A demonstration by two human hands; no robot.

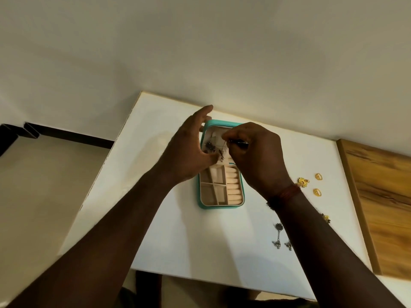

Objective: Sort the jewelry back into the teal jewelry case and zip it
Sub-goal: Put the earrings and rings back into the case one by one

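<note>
Teal jewelry case point(201, 204) lies open on the white table point(169, 241), its lid half toward the wall and its cream-lined tray toward the person, with small divided compartments on one side and a row of padded ring rolls point(233, 186) on the other. Both hands work over the lid half. The left hand point(186, 152) rests at the case's left edge with its fingers point(205, 110) spread apart and the thumb reaching in toward a dark metal earring point(221, 152); whether the thumb touches it cannot be told. The right hand point(258, 156) has its fingertips pinched together above that same earring, apparently on its thin wire, and a red thread band point(289, 193) circles the wrist. Another dark flower-shaped piece point(209, 146) sits in the lid half just left of it. Loose jewelry lies on the table to the right of the case: two gold rings point(318, 176), a gold flower earring point(303, 181) near the right wrist, a second gold piece point(326, 217) partly hidden by the right forearm, and a dark silver dangling earring point(278, 235) nearer the person. A wooden panel point(382, 203) borders the table's right side.
</note>
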